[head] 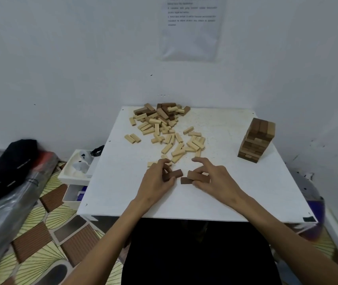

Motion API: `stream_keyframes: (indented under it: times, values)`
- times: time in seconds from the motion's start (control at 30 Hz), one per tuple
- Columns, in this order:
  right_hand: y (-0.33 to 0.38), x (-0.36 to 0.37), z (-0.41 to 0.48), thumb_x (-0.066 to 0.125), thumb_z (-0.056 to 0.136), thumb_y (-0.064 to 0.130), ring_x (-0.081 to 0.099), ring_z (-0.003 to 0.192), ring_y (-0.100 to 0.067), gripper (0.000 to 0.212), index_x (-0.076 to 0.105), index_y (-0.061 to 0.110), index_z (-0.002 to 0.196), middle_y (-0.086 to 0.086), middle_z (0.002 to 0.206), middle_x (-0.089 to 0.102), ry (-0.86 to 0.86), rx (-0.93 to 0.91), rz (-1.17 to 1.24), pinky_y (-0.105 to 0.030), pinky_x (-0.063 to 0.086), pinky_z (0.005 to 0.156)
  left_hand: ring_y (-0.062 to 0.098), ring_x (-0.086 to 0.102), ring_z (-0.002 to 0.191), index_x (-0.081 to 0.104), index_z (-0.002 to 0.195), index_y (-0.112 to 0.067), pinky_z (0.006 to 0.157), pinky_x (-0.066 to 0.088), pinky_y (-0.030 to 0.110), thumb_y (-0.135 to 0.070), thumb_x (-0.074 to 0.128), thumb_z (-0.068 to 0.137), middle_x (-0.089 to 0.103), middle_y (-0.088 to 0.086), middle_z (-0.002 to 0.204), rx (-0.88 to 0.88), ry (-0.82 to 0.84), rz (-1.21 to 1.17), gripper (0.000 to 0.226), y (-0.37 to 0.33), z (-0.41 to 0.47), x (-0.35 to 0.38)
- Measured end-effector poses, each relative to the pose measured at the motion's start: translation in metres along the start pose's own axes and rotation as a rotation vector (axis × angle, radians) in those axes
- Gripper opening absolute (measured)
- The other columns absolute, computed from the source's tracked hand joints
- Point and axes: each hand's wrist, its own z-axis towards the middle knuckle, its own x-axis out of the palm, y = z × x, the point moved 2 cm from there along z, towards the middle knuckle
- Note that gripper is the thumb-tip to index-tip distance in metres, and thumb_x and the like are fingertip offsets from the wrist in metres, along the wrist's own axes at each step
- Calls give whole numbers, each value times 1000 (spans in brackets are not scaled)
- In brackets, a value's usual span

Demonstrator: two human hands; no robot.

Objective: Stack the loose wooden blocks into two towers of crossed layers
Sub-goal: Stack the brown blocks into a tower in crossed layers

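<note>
On the white table [122,182], my left hand [156,179] grips a dark brown block [175,174] near the front middle. Beside it, my right hand [213,178] pinches another dark brown block [198,176], and a third dark block [185,180] lies flat just under its fingertips. Behind the hands spreads a heap of loose light and dark blocks [164,128] reaching to the table's back edge. A finished tower of crossed layers [256,139] stands upright at the right side.
A white tray [75,171] with small items sits off the table's left edge. A black cloth and a plastic-wrapped bundle [9,182] lie further left. The wall is close behind the table. The floor has a patterned mat.
</note>
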Motion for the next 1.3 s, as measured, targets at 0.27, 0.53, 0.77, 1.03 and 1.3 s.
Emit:
stream_keyframes:
  times: [0.27,0.53,0.77,1.03,1.3]
  values:
    - [-15,10,-11,80,85,29,57,108,-6,59,47,42,132,20,111,60,2,-85,-16,-31,51,93,8,56,101,53,130,-24,86,48,28,-27,70,89,64,-15,105,-44,11,-31,44,-5,6,3]
    - [-25,15,-7,82,82,33,43,112,2,60,49,38,133,21,116,50,-81,-69,-79,-18,39,90,9,57,102,55,130,-23,89,49,30,-25,70,87,65,-18,104,-27,10,-29,46,-10,4,3]
    - [-33,10,-1,71,92,40,48,117,2,53,44,46,136,25,122,57,-17,-57,-99,-21,41,95,6,61,108,54,130,-26,94,46,25,-20,66,92,69,-20,109,11,23,-53,41,-5,6,1]
    - [-32,15,9,64,98,27,57,110,-7,42,49,35,137,21,108,68,-78,-4,-21,-25,47,88,2,61,103,54,132,-21,84,40,8,-16,69,93,71,-12,112,23,41,-115,42,-5,13,1]
    - [-33,6,18,67,96,23,59,104,-9,56,40,26,145,14,113,66,-163,46,27,-40,56,83,5,64,105,54,132,-19,94,50,20,-10,70,91,70,-8,112,8,32,-136,45,-3,19,5]
